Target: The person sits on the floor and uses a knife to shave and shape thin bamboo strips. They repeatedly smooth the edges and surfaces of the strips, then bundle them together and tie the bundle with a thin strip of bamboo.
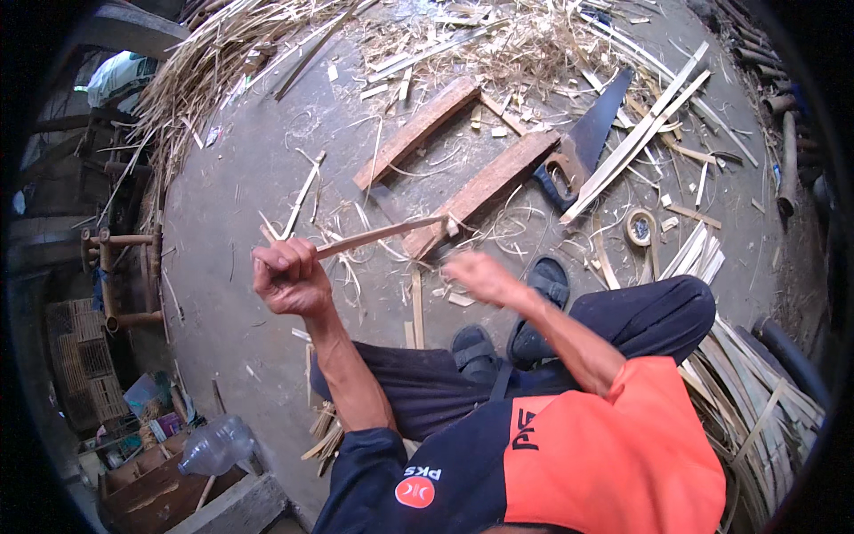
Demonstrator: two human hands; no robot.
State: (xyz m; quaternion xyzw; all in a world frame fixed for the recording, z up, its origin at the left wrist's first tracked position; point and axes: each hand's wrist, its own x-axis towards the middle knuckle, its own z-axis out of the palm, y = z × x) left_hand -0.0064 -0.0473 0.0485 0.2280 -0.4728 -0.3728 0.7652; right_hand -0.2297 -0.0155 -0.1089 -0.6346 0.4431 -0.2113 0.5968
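Note:
My left hand (pixel 292 278) is closed in a fist around a thin bamboo strip (pixel 378 237). The strip slants up to the right, its far end at the near end of a reddish wooden beam (pixel 485 189). Below that end is my right hand (pixel 487 279), slightly blurred, with curled fingers; a dark edge shows beside them, but what they hold is not clear. A second wooden beam (pixel 416 133) lies to the left of the first, roughly parallel. A hand saw (pixel 594 133) with a dark blade rests on the floor at the first beam's far end.
Pale bamboo strips (pixel 645 133) lie across the saw's right side. A roll of tape (pixel 639 228) sits nearer. Shavings (pixel 525 53) cover the far floor, and bundled strips (pixel 756 400) lie by my right knee. At lower left stands a clear plastic bottle (pixel 216 445).

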